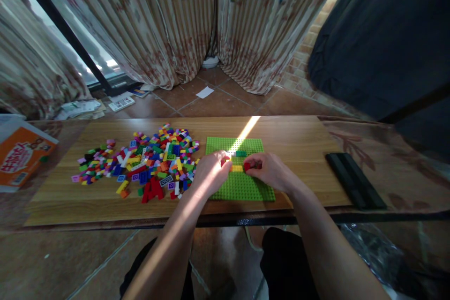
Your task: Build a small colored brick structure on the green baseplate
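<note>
A green studded baseplate (242, 192) lies on the table under both hands. Over its left part, my left hand (213, 171) is closed in a pinch, with a bit of red brick showing between thumb and finger. At the plate's right part, my right hand (269, 168) pinches a dark red brick (248, 166) at its fingertips. Between the hands, a yellow brick (237, 168) sits on the plate, with a teal-green brick (241, 153) farther back. Whitish and yellow pieces by my left fingertips are partly hidden.
A wide heap of mixed coloured bricks (154, 157) spreads over the table's left side. A black tray-like object (355, 180) lies at the right end. An orange and white box (23, 154) stands beyond the left edge. Sunlight crosses the wooden table (295, 136).
</note>
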Demonstrator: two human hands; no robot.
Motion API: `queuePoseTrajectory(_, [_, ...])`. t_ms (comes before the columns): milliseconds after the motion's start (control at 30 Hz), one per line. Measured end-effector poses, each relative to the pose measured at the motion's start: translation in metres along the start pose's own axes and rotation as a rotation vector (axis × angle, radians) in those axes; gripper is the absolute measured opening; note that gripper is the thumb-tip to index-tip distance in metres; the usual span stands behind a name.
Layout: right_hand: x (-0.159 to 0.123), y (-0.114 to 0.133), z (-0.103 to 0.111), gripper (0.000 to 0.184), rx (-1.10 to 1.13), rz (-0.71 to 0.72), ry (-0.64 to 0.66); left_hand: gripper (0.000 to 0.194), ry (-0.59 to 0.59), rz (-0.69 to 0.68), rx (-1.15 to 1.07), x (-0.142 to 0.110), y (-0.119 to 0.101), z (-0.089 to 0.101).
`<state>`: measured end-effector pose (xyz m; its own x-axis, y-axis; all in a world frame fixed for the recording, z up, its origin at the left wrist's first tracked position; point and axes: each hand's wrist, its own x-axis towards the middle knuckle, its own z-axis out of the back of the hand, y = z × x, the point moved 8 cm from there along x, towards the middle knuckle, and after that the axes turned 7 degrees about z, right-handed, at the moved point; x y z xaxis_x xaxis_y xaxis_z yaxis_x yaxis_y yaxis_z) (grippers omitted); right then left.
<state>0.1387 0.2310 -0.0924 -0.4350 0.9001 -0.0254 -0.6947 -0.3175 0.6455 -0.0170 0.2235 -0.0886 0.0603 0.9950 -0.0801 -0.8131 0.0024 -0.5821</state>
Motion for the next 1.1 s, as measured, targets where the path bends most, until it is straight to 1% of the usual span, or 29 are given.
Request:
queuePoseTrajectory(133, [0.001, 0.001, -0.001, 0.012, 0.030, -0.006, -0.014, 0.021, -0.016, -0.010, -0.001, 0.001, -0.001, -0.002])
queuePoseTrajectory(233, [0.001, 0.000, -0.002, 0.013, 0.034, -0.015, -0.019, 0.021, -0.016, -0.028, 0.014, 0.001, -0.004, -0.004])
queuePoseTrajectory(367, [0.002, -0.002, -0.004, 0.015, 0.057, -0.014, -0.011, 0.021, -0.036, -0.016, 0.060, 0.000, -0.005, -0.008])
queuePoseTrajectory(533, [0.001, -0.015, -0.005, 0.024, 0.108, -0.029, -0.014, 0.021, -0.050, -0.011, 0.043, 0.001, -0.005, -0.007])
queuePoseTrajectory(600, [0.001, -0.023, -0.002, 0.026, 0.114, -0.035, -0.047, 0.020, -0.052, 0.022, 0.019, 0.002, -0.002, -0.003])
queuePoseTrajectory(700, [0.001, -0.030, 0.005, 0.020, 0.097, -0.046, -0.098, 0.022, -0.090, 0.099, -0.030, 0.004, 0.007, 0.009])
queuePoseTrajectory(800, [0.000, -0.029, 0.009, 0.015, 0.052, -0.052, -0.104, 0.026, -0.148, 0.148, -0.062, 0.006, 0.016, 0.021])
queuePoseTrajectory(867, [0.000, -0.025, 0.010, 0.015, 0.024, -0.050, -0.100, 0.028, -0.164, 0.167, -0.058, 0.007, 0.019, 0.024])
queuePoseTrajectory(1000, [-0.001, -0.021, 0.009, 0.017, -0.009, -0.068, -0.089, 0.028, -0.094, 0.228, -0.062, 0.008, 0.024, 0.016])
queuePoseTrajectory(1100, [-0.001, -0.022, 0.009, 0.019, -0.033, -0.084, -0.080, 0.029, -0.058, 0.237, -0.090, 0.008, 0.023, 0.009])
